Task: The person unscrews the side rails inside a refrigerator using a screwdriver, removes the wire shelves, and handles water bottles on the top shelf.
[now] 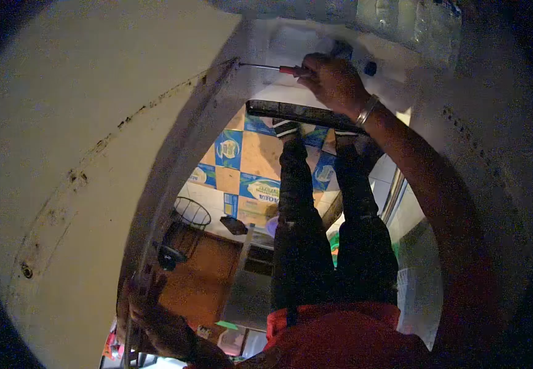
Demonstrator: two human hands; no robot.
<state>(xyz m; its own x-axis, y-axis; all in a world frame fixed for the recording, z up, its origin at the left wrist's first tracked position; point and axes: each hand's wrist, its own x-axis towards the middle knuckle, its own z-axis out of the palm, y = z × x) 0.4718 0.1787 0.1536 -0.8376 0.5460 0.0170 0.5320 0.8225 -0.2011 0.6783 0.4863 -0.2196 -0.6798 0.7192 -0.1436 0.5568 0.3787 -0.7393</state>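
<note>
My right hand (337,83) is closed around the red handle of a screwdriver (286,70). Its thin metal shaft points left, and the tip meets the upper corner of a large pale panel (94,74), at the edge. A line of dark stains and small holes runs along that panel's face. Low on the left, my left hand (162,320) grips the panel's long shadowed edge (171,166); some of its fingers are lost in the dark.
Below are flattened blue-and-tan cardboard (257,184) and my feet (288,128). A dark bar (297,112) crosses above them. A wire basket (191,211) and a brown surface (198,273) lie left of my legs. A pale, stained wall (494,141) stands to the right.
</note>
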